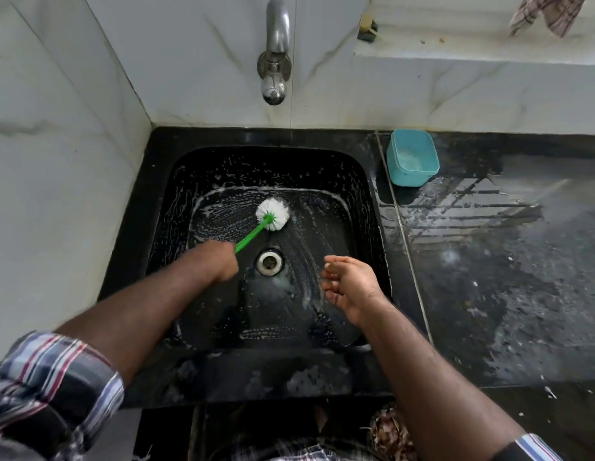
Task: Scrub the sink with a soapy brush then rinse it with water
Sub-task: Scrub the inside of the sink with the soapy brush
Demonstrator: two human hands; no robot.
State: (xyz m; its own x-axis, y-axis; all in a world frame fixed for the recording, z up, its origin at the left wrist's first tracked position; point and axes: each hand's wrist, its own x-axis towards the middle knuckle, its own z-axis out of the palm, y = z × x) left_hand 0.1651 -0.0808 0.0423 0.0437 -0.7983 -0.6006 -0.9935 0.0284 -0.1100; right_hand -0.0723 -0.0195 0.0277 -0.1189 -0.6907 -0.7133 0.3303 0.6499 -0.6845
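Black stone counter [489, 294] lies wet to the right of the sink [369, 201], whose dark basin is streaked with suds. Behind the sink a tap [275, 51] juts from the pale wall. Just right of the sink's far corner stands a blue tub [412, 158]. Over the sink the left hand [223, 261] grips the green handle of a brush [272, 214], its white bristles pressed on the basin floor beyond the drain [270, 262]. The right hand [351, 287] hovers loosely open, holding nothing.

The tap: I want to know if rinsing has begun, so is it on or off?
Off, as far as it shows: no stream falls from the tap, and the sink holds only suds streaks.
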